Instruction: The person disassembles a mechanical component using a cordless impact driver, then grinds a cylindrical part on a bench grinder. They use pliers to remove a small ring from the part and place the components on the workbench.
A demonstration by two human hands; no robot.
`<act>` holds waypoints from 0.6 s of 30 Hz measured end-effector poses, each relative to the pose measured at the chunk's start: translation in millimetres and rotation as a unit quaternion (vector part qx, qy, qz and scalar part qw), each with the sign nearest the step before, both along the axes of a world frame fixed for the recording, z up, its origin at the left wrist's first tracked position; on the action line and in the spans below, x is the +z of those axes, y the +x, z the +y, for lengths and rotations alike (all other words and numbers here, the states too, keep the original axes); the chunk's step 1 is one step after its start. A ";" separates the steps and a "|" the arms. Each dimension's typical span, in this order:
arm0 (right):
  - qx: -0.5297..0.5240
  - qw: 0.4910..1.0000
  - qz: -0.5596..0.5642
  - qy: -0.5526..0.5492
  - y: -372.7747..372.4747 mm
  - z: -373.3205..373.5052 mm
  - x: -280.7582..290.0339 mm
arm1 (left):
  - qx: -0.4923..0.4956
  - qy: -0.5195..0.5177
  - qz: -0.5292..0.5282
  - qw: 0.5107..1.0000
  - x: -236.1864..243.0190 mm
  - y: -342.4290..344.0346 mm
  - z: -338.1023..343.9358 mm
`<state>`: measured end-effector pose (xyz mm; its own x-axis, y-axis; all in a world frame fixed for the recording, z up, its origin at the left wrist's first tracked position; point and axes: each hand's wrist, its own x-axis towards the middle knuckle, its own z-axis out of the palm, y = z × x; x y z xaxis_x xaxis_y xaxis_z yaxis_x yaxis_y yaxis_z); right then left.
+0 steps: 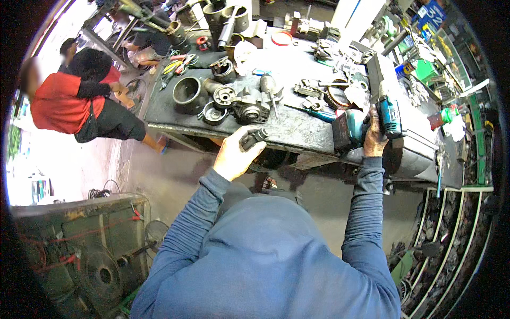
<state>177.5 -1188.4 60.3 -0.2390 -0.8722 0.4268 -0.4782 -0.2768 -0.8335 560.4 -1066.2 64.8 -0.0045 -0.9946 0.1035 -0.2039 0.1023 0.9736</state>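
Note:
My left hand is closed around a small dark cylindrical metal part, just off the front edge of the bench. My right hand is wrapped round the grip of a teal and black cordless power tool. Its battery block juts out to the left, over the bench's front edge. A greasy metal housing sits on the bench beyond my left hand. Beside it lie a round ring-shaped cup and a round part with holes. A teal-handled screwdriver lies left of the power tool.
The dark workbench carries a wide metal cylinder, pliers, a red ring and many loose parts. A person in a red shirt sits at the left. Shelves stand low right, a metal cabinet low left.

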 end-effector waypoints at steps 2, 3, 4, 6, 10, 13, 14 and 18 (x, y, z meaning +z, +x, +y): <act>-0.015 0.993 0.089 0.069 -3.3 4.6 12.4 | -0.033 0.020 -0.023 0.999 1.9 4.6 -13.6; 0.012 0.986 0.161 0.033 -0.4 16.7 16.3 | -0.054 0.038 -0.033 0.997 10.7 6.8 -20.4; 0.033 0.972 0.234 -0.008 1.2 30.2 21.4 | -0.075 0.050 -0.041 0.995 19.8 7.0 -32.6; 0.098 0.952 0.291 -0.010 -1.5 60.5 18.5 | -0.137 0.010 -0.046 0.989 34.9 8.9 -51.1; 0.146 0.838 0.515 -0.110 28.7 110.8 15.8 | -0.265 -0.064 -0.082 0.959 51.7 15.1 -92.9; 0.209 0.886 0.414 0.030 63.3 134.0 12.9 | -0.367 -0.067 -0.084 0.924 65.0 16.5 -115.0; 0.229 0.902 0.357 0.076 77.6 138.5 15.0 | -0.394 -0.095 -0.114 0.907 64.1 16.8 -121.5; 0.194 0.924 0.307 0.118 110.4 162.7 10.4 | -0.498 -0.166 -0.171 0.834 60.0 30.0 -143.8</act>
